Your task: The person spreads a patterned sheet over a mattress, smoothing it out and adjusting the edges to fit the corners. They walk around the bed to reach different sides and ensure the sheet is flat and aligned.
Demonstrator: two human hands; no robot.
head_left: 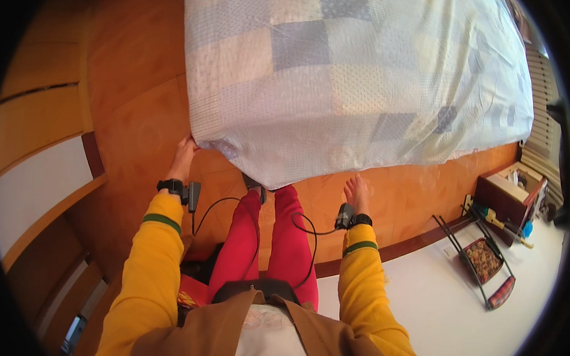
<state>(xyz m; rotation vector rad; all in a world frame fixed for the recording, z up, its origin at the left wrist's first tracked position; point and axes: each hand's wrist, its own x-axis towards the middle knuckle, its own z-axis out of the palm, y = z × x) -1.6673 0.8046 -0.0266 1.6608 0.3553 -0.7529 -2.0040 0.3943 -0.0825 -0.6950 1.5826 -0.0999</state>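
A patchwork bedspread (363,87) in pale blue, grey and cream covers the bed in front of me. At its near left corner, my left hand (184,154) is closed on the edge, and the cloth bunches beside the fingers. The fingertips there are partly hidden by the cloth. My right hand (357,193) is held just short of the bed's near edge, apart from the bedspread, fingers extended and nothing in them. Each wrist wears a black strap with a small device and a cable.
Wooden cabinets (42,133) with an open lower part line the left side. Orange tiles (138,101) cover the floor. A chair with a patterned seat (482,259) stands at the right, near a dark red box-like cabinet (506,189). Loose cables hang by my legs.
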